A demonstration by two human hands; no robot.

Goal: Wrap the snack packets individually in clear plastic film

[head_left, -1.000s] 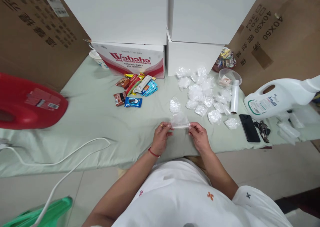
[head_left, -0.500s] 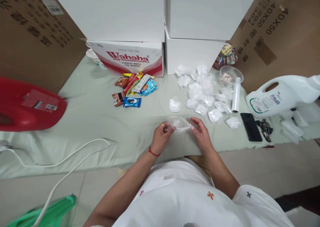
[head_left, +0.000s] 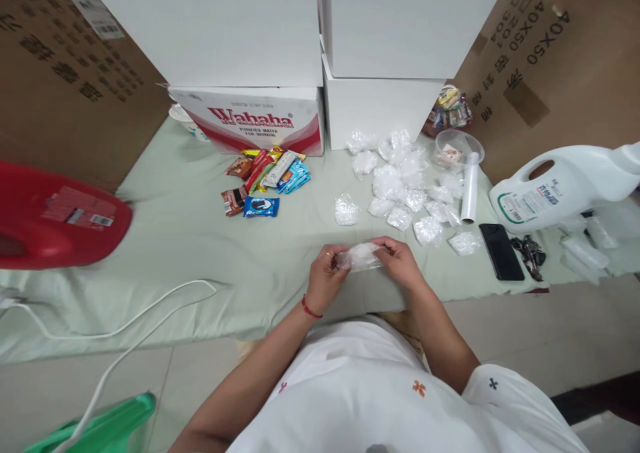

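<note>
Between my hands is a clear plastic bag (head_left: 361, 257) with something whitish inside that I cannot make out. My left hand (head_left: 326, 274) pinches the bag's left end between thumb and fingers. At the opposite end my right hand (head_left: 400, 262) grips it, fingers curled over the top edge. The bag is held just above the cloth near the table's front edge. Beyond it lies a single clear-wrapped packet (head_left: 346, 210). More crinkled clear packets (head_left: 389, 182) are heaped to the right of that one.
Snack packs (head_left: 270, 172) lie before a Wahaba-type printed carton (head_left: 260, 123). On the right are a plastic roll (head_left: 469, 190), a round tub (head_left: 474, 143), a phone (head_left: 501, 252), keys (head_left: 529, 256) and a white jug (head_left: 550, 183). Leftward are a red jug (head_left: 75, 216) and white cable (head_left: 150, 320).
My right hand has come closer to my left, and its fingers have curled over the bag. The bag looks more bunched. The whole view has shifted slightly.
</note>
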